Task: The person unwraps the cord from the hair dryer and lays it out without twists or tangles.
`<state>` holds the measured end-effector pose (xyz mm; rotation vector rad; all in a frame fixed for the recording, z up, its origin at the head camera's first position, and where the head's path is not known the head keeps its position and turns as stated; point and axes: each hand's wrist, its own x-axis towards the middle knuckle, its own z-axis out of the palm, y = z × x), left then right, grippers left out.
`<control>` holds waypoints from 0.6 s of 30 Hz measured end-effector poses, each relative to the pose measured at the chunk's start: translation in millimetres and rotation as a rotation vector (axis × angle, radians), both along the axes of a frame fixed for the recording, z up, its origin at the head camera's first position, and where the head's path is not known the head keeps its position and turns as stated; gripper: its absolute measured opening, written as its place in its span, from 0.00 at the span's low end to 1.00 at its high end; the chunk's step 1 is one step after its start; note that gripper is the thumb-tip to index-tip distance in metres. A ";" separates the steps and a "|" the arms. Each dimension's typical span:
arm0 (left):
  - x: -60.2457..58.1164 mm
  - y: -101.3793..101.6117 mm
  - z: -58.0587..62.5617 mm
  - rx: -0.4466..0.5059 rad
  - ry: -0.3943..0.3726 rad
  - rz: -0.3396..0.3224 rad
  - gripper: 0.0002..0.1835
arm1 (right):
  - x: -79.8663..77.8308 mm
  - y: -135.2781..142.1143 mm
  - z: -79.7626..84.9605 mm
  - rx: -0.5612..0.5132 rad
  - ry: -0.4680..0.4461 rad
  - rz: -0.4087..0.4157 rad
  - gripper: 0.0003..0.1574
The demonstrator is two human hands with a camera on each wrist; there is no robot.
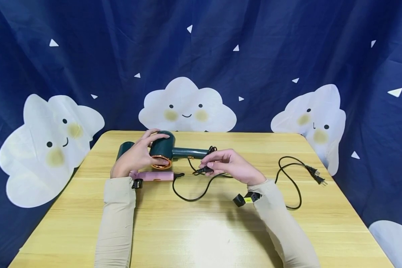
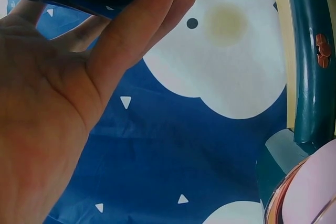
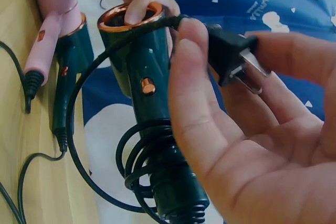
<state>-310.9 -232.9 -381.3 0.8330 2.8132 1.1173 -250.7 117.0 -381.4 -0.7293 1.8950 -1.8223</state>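
Observation:
My left hand [image 1: 135, 158] grips the barrel of a dark green hair dryer [image 1: 162, 147], with the thumb at its copper-rimmed end. The dryer's handle [image 1: 189, 153] points right, and several turns of black cord [image 3: 137, 156] are wound round its lower part. In my right hand [image 1: 234, 166], thumb and fingers pinch the black two-pin plug [image 3: 226, 53] of that cord, prongs facing outward. A loop of cord runs from the plug back to the handle. A pink hair dryer [image 1: 155, 176] lies on the table below the held one. Partly hidden behind my left hand is another green hair dryer [image 1: 124, 149].
Two black plugs [image 1: 316, 176] lie on the right side of the wooden table [image 1: 174, 227], their cords [image 1: 299, 193] curving across it. The pink dryer's cord [image 1: 194, 200] bends over the middle. A blue curtain [image 1: 254, 44] with clouds stands behind the table's back edge.

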 end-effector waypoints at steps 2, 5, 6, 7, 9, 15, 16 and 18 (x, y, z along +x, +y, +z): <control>0.0 -0.3 -0.1 0.002 0.000 0.000 0.49 | -0.3 0.2 -1.1 0.033 0.023 0.017 0.18; 0.3 -0.5 -0.2 0.004 -0.006 0.003 0.48 | -1.0 0.7 -2.0 0.079 0.036 0.033 0.19; 0.4 -0.7 -0.2 0.004 -0.006 0.004 0.48 | -1.4 1.0 -2.5 0.087 0.035 0.042 0.21; 0.4 -0.9 -0.1 0.006 -0.007 0.006 0.48 | -1.6 1.2 -2.6 0.100 0.032 0.049 0.22; 0.6 -1.3 0.2 0.010 -0.003 0.012 0.48 | -2.7 2.1 -3.4 0.123 0.024 0.070 0.24; 0.1 -2.2 0.7 0.020 0.011 0.017 0.49 | -6.4 4.4 -8.0 0.214 0.012 0.132 0.27; 0.0 -2.2 0.6 0.020 0.011 0.014 0.50 | -7.2 4.8 -9.3 0.233 0.018 0.134 0.27; -0.1 -2.1 0.6 0.020 0.011 0.009 0.51 | -8.3 5.7 -11.8 0.263 0.026 0.128 0.26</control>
